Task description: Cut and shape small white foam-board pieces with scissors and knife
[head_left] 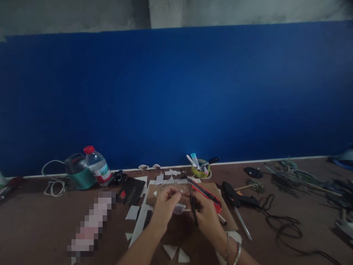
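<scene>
My left hand (166,204) is closed in a pinch, with a small whitish, translucent piece (179,209) at its fingertips. Facing it, my right hand (206,213) is wrapped round a slim black tool (193,208); its kind is hard to make out. A thin pale stick shows between the hands. Beneath them lies a brown board (227,217) with white scraps on it. Beside my right hand rests a red-and-black utility knife (206,193), touching or very close to the fingers. White cut-offs (170,251) lie nearer to me.
On the right are a black glue gun (239,198) with its cord (284,222) and a tangle of wire-like stems (306,180). A pen holder (200,170) stands behind the board. Left are a water bottle (98,167), a teal container (82,176) and a black card (131,190).
</scene>
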A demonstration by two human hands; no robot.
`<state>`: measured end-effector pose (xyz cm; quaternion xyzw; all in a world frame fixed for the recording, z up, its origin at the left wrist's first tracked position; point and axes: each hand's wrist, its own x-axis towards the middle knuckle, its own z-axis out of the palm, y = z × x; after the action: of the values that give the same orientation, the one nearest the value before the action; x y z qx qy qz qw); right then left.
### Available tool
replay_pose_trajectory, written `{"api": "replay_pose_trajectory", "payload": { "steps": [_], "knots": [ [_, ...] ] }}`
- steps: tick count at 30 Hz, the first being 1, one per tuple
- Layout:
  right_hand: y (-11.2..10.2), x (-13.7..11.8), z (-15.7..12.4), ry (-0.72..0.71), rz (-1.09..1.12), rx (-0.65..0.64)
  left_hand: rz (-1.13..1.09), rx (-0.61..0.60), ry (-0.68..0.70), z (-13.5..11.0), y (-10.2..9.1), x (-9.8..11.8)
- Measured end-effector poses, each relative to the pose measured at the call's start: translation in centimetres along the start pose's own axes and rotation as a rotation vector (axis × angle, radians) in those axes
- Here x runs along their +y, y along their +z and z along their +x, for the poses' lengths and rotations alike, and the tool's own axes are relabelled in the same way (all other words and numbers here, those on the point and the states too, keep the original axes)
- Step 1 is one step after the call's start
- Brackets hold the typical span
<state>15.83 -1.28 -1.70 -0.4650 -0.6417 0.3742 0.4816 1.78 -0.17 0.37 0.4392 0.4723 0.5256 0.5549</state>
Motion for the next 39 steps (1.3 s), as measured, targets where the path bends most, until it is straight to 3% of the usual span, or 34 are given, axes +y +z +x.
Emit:
{"api": "replay_pose_trajectory", "payload": {
  "steps": [4,9,25,39],
  "knots": [
    [0.14,-0.77,-0.08,0.083,0.116,-0.089,-0.121,0.030,0.001,-0.33,0.28,0.59],
    [0.22,-1.06,-0.31,0.122,0.174,-0.185,-0.099,0.050,0.024,-0.58,0.46,0.49],
    [0.38,-0.37,-0.38,0.196,0.277,-0.238,-0.258,-0.069,-0.056,-0.70,0.51,0.94],
    [0.29,-0.76,-0.27,0.184,0.232,-0.233,-0.212,-0.038,-0.048,-0.55,0.40,0.66]
  ]
}}
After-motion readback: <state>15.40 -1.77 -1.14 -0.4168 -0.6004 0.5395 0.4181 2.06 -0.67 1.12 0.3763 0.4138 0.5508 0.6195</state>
